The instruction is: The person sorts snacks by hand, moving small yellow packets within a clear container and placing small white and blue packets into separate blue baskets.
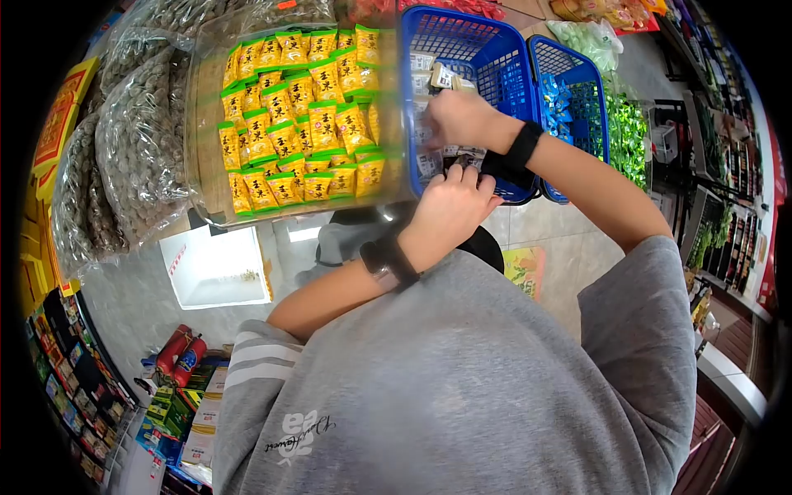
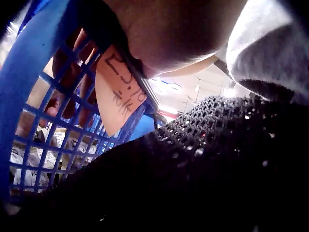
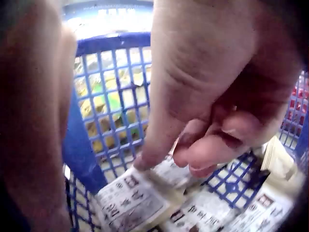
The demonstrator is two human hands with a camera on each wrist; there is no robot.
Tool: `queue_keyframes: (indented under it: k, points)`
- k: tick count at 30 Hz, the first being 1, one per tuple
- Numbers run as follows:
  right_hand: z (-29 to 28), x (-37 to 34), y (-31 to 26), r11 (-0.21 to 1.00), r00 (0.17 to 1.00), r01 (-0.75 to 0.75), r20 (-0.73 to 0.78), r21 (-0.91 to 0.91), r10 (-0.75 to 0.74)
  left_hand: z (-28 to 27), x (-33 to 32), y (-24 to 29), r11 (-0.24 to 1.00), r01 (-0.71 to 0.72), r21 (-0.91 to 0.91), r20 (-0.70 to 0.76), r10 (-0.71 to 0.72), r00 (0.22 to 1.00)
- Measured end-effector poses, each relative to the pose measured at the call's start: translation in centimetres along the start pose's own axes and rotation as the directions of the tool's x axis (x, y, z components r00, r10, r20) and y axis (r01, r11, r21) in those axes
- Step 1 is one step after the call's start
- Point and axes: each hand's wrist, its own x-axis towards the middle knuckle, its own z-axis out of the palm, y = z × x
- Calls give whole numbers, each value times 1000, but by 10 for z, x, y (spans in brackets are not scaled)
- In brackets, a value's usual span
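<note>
In the head view, my right hand (image 1: 470, 120) is inside the blue basket (image 1: 511, 37), over white printed packets (image 1: 443, 77). The right wrist view has this hand (image 3: 207, 87) low over the packets: its thumb tip touches one packet (image 3: 133, 200), while the other fingers bend inward. Whether they pinch anything is unclear. My left hand (image 1: 454, 206) lies over the basket's near end, fingers pointing inside above dark packets. Through the lattice in the left wrist view, its fingers (image 2: 72, 82) hang loosely beside an orange handwritten tag (image 2: 118, 92); nothing held is visible.
Left of the basket, yellow-green packets (image 1: 323, 124) fill a clear-sided display. A second blue basket (image 1: 606, 115) with blue packets (image 1: 555, 107) adjoins on the right. Bagged dark goods (image 1: 140, 148) lie far left. A white foam box (image 1: 216, 268) stands below the display.
</note>
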Motion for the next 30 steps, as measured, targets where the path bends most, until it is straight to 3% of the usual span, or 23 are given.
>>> queue_keyframes:
  k: [2,5,6,11,15,17,19,22,25,30]
  points:
    - [-18,-3,2,985,980,-168,-105,39,171,-2,0,1,1000,11,10,14,-11,1000]
    - [-34,-4,34,967,927,-210,-286,142,243,-2,1,2,999,24,23,10,-25,1000]
    - [-36,-3,45,973,907,-217,-353,80,231,-2,2,3,999,26,29,0,-26,1000]
    - [-22,19,52,944,944,-287,-217,-165,249,0,1,3,999,23,41,-10,-23,1000]
    - [-13,37,47,921,936,-337,-171,-195,307,4,1,2,999,26,21,-65,-24,998]
    - [-14,33,52,917,904,-385,-242,-104,353,3,-1,2,999,34,33,-28,-34,999]
    - [-24,26,53,891,856,-434,-250,131,454,3,-2,1,999,33,34,-51,-31,998]
    - [-19,31,68,868,828,-439,-272,231,491,5,-1,1,999,14,40,-54,-12,998]
    - [-5,41,76,864,855,-353,-251,360,454,4,-3,0,999,15,30,-54,-14,998]
    - [3,39,83,874,786,-386,-391,296,479,4,-3,-1,999,-4,42,-81,8,997]
